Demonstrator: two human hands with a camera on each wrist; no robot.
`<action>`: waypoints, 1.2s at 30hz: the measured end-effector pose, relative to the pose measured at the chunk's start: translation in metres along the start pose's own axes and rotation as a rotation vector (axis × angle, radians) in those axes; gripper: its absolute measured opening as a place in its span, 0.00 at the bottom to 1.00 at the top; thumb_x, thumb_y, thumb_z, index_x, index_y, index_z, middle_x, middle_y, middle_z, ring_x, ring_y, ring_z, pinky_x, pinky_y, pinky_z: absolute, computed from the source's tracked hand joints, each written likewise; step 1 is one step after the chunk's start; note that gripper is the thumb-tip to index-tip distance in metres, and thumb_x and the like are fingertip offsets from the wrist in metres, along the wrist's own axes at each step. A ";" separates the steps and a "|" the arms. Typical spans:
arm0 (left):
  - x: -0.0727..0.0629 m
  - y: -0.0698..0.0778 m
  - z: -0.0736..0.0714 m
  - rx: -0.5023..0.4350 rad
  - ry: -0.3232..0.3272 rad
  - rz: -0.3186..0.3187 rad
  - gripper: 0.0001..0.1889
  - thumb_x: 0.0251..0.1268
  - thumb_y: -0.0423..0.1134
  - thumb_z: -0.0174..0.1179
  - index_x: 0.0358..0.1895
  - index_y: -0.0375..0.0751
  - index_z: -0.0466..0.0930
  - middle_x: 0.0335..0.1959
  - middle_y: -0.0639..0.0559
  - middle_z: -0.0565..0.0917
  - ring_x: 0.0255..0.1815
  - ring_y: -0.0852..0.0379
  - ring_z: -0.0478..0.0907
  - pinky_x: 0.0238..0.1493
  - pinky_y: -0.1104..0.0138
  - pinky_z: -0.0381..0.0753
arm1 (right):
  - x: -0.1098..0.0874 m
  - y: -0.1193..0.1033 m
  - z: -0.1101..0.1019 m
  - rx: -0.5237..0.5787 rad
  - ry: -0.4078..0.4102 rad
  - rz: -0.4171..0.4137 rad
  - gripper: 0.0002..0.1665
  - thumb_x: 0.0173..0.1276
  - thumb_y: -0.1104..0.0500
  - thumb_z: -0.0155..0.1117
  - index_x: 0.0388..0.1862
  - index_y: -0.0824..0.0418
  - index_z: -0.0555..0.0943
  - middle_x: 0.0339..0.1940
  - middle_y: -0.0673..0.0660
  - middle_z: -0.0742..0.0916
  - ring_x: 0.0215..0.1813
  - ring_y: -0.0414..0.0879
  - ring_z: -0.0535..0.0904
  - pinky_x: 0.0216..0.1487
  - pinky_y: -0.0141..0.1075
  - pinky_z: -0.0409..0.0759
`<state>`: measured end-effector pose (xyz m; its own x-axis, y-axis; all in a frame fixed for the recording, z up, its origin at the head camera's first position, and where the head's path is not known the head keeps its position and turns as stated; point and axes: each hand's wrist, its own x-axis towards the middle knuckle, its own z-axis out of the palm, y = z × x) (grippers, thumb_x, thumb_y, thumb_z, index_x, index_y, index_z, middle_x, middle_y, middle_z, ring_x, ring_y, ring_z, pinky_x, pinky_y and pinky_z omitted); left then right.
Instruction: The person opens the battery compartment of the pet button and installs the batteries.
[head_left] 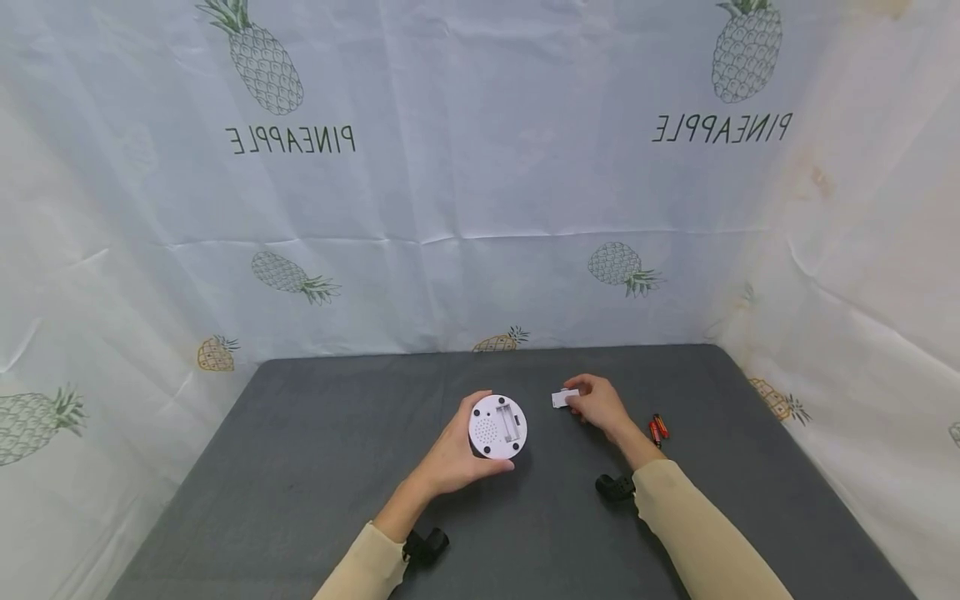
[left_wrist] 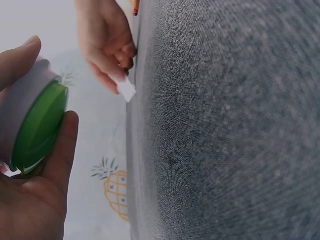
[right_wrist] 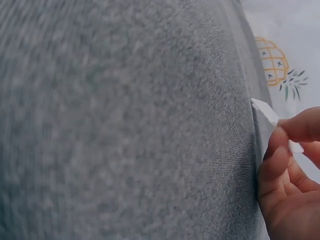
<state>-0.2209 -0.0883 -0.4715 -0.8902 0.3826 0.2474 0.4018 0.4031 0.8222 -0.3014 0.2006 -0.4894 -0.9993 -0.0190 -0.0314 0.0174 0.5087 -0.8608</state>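
My left hand [head_left: 448,460] grips a round white battery-powered device [head_left: 487,430] by its rim, thumb and fingers on opposite sides. Its underside faces the head camera, showing small dark feet, a speaker grille and an uncovered battery compartment [head_left: 508,423]. In the left wrist view, the device's other side has a green part [left_wrist: 42,125]. To the right, my right hand [head_left: 600,406] pinches a small white battery cover [head_left: 560,399] between thumb and fingers, apart from the device. The cover [right_wrist: 265,111] also shows in the right wrist view, partly hidden by fingertips.
Two red batteries [head_left: 658,428] lie on the dark grey table [head_left: 337,467], beside the right forearm. A white curtain [head_left: 480,183] with printed pineapples hangs behind the table and at its sides. Each wrist wears a black camera mount [head_left: 427,547].
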 end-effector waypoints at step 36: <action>0.000 -0.001 0.000 0.012 -0.009 0.020 0.56 0.44 0.47 0.83 0.77 0.51 0.55 0.60 0.53 0.74 0.55 0.53 0.74 0.57 0.52 0.70 | -0.018 -0.008 -0.025 -0.746 -0.068 -0.322 0.19 0.73 0.52 0.65 0.56 0.62 0.84 0.47 0.60 0.83 0.49 0.58 0.80 0.46 0.54 0.79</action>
<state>-0.2214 -0.0887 -0.4725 -0.8801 0.3981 0.2588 0.4219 0.4056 0.8109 -0.2845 0.2186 -0.4688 -0.9470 -0.3022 0.1089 -0.3207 0.9084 -0.2682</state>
